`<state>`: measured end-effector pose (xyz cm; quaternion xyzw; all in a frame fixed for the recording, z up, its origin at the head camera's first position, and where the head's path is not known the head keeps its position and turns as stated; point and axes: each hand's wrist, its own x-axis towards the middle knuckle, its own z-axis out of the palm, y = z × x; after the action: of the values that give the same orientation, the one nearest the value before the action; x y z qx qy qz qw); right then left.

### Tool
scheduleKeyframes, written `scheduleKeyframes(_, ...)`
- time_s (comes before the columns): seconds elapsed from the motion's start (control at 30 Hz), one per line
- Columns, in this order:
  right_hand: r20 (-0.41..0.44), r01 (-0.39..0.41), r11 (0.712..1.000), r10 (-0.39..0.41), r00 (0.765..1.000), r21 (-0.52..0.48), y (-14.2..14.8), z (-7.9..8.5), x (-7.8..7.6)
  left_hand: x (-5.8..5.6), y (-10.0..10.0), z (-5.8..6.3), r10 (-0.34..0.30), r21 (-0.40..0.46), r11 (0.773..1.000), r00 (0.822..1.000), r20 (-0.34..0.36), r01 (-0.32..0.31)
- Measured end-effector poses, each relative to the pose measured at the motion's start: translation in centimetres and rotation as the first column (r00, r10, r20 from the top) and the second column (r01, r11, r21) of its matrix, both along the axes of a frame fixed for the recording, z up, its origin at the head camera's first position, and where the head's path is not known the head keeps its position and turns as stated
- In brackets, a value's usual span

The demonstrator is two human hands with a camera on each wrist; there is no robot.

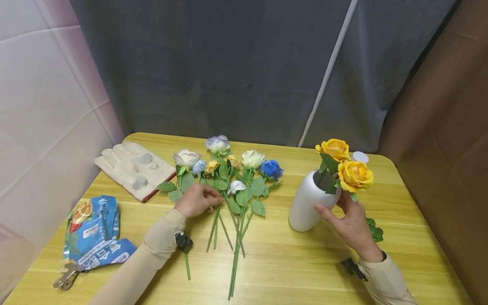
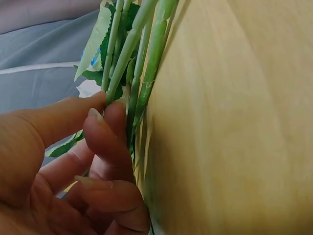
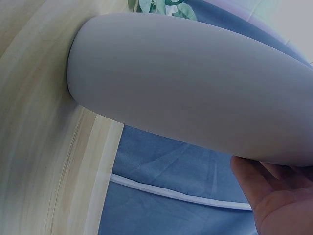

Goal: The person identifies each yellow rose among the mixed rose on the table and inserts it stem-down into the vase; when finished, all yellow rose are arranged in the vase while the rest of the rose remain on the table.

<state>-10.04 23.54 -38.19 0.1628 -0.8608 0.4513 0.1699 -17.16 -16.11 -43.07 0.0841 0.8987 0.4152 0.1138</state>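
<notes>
Pinching a green stem [image 2: 129, 49] with our left hand [image 1: 197, 201], our right hand [image 1: 352, 224] gripping a white vase [image 1: 306, 205], two yellow roses [image 1: 354, 175] in its mouth.

A smooth, white, rounded vase [image 1: 306, 205] stands mouth up on its base, clasped near the rim by the fingers of the right hand [image 1: 352, 224]. Two full yellow roses [image 1: 355, 175] with green leaves lean out of it, just above those fingers. Over by the left hand [image 1: 197, 201], white, blue and orange-yellow flowers [image 1: 236, 187] lie in a loose spread, most blooms beyond the fingertips, which pinch one slim green stem [image 2: 129, 46]; other stems run just beside.
</notes>
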Motion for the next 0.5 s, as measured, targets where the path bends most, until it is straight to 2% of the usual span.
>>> scheduleKeyframes(0.3, -0.023, 0.003, 1.000, -0.003, 1.000, 0.006, 0.13, -0.11, -0.04, -0.06, -0.14, 0.03, -0.007, 0.039, 0.999, 1.000, 0.022, 0.006)
scheduleKeyframes(0.43, -0.030, -0.002, 1.000, 0.002, 1.000, 0.003, 0.12, -0.21, -0.13, 0.22, -0.36, 0.43, 0.034, 0.043, 0.998, 0.999, 0.033, -0.035)
scheduleKeyframes(0.5, -0.027, -0.003, 1.000, 0.003, 1.000, 0.000, 0.12, -0.22, -0.15, 0.40, -0.43, 0.82, 0.069, 0.013, 0.998, 0.998, -0.013, -0.068)
